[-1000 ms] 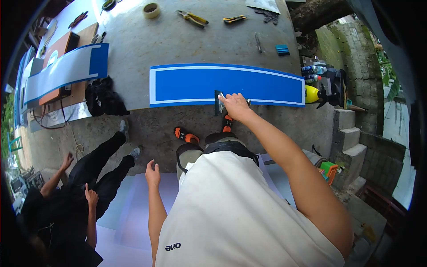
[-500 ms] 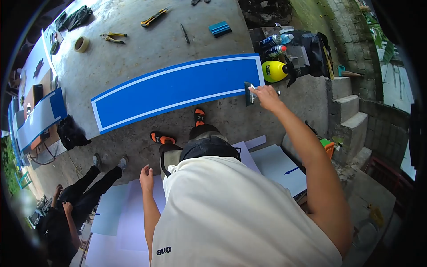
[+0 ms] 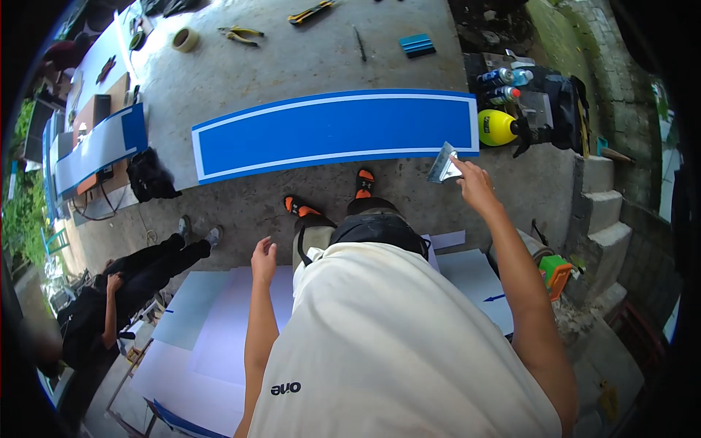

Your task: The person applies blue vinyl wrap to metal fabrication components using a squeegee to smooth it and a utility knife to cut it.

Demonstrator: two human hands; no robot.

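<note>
A long blue sign panel (image 3: 336, 131) with a white border line lies along the near edge of the grey table. My right hand (image 3: 476, 182) grips a wide scraper (image 3: 443, 163). Its flat metal blade overlaps the panel's near edge close to the right end, tilted up to the left. My left hand (image 3: 264, 257) hangs at my side, away from the panel, fingers loosely bent with nothing in them.
On the table (image 3: 292, 66) lie a blue squeegee (image 3: 417, 46), a slim pen-like tool (image 3: 360, 43), pliers (image 3: 241, 35), a cutter knife (image 3: 312, 12) and tape (image 3: 185, 39). A yellow spray bottle (image 3: 496, 128) stands right. A person (image 3: 109, 299) is at left; concrete steps (image 3: 604, 208) rise at right.
The whole view has shifted, so the panel appears farther right. The scraper has moved a little left along the panel and toward me, and its blade has turned. My left hand stays low.
</note>
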